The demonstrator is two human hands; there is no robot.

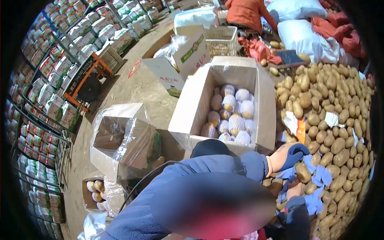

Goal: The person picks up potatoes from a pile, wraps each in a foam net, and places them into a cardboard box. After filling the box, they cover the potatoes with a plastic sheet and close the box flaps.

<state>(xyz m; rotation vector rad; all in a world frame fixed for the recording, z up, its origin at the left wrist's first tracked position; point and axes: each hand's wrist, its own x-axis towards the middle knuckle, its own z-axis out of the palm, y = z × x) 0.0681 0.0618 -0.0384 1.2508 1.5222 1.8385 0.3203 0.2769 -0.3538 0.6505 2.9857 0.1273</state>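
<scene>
My left hand [285, 157], in a peach glove with navy fingers, reaches over the edge of the potato pile with its fingers curled in. Closer to me, my right hand [295, 189] comes out of a dark blue sleeve, its fingers bent; what they hold cannot be made out. A large potato [303, 173] sits between the two hands. Blue-purple foam net sleeves [321, 175] lie around it. Past my left arm stands an open carton [236, 63], part filled with potatoes in white foam nets [236, 124].
The potato pile [340, 158] spreads along the right. Other cartons, one plastic-lined [105, 148] and one printed [173, 72], stand left and beyond. A white crate [221, 40], a person in orange [247, 16] and white sacks [300, 38] are farther back. Stacked boxes [60, 100] line the left.
</scene>
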